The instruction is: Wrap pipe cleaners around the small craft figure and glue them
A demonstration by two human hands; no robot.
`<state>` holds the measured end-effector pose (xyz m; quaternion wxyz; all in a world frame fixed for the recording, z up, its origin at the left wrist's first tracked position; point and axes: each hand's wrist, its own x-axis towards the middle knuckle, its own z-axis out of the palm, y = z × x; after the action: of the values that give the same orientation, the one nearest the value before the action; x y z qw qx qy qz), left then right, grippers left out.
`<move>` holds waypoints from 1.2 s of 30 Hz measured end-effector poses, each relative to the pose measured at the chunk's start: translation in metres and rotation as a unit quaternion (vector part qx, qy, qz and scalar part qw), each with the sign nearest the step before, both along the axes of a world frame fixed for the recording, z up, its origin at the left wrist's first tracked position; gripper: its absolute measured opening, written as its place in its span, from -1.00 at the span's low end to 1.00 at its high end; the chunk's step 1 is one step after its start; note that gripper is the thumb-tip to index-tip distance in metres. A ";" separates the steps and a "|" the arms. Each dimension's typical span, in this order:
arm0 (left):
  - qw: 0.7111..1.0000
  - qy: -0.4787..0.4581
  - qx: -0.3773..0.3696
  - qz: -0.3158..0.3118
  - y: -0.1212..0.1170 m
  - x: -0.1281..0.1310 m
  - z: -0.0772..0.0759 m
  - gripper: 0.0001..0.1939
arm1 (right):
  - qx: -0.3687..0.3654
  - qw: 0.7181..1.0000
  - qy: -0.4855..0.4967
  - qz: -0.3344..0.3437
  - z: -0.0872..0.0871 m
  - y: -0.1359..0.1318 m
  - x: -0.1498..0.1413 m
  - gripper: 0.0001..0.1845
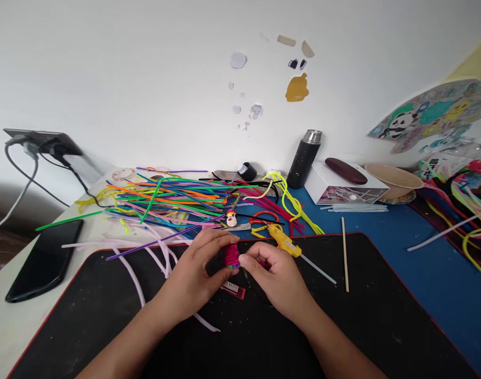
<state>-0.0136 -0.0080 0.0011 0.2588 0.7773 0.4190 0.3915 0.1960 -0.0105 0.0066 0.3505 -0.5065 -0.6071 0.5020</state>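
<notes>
Over the black mat, my left hand point(197, 271) grips a small magenta piece made of pipe cleaner point(231, 255) between thumb and fingers. Some purple and green shows along its lower edge. My right hand point(278, 276) is closed at the piece's right side, thumb and forefinger pinched against it. A bit of magenta shows inside the right fingers; whether it belongs to the same piece I cannot tell. Just beyond the hands lie a small doll-like head point(231, 218), scissors point(240, 227) and a yellow glue gun point(283, 241). A red packet with a label point(234, 289) lies below the left fingers.
A heap of coloured pipe cleaners point(177, 197) spreads along the wall. A black phone point(45, 260) lies at left, a wooden stick point(345, 255) at right. Behind stand a black flask point(304, 159), a white box point(345, 187) and a bowl point(394, 178).
</notes>
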 end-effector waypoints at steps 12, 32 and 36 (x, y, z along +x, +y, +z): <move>0.999 0.040 0.036 -0.007 0.000 0.001 -0.004 -0.51 | 0.042 0.998 -0.051 -0.022 -0.003 -0.002 -0.001 -0.69; 0.998 -0.048 -0.036 0.029 -0.003 0.000 0.002 -0.53 | 0.003 1.000 0.008 -0.009 0.002 0.000 0.001 -0.65; 0.997 -0.067 -0.031 0.031 -0.005 0.001 0.001 -0.54 | -0.028 0.998 0.050 0.000 0.002 -0.001 0.000 -0.59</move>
<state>-0.0127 -0.0135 0.0023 0.2979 0.7275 0.4362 0.4378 0.1962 -0.0112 0.0088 0.3661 -0.4899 -0.5751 0.5434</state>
